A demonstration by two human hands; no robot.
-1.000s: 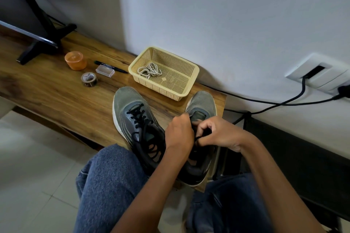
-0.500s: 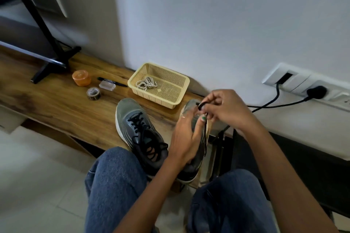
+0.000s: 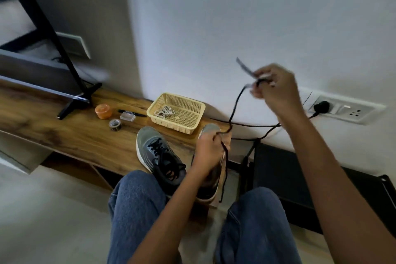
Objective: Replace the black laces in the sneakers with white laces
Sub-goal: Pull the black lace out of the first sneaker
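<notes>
White laces (image 3: 164, 111) coiled inside the yellow mesh basket (image 3: 194, 121).

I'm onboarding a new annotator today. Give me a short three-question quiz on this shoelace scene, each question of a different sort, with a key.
1. True or false: the left sneaker has white laces threaded.
2. Where do the white laces lie? A) on the floor B) in the yellow basket C) in the right hand
3. Fill in: the left hand steadies the right ____ while the right hand pulls the black lace upward.

Key: 1 false; 2 B; 3 sneaker.
</notes>
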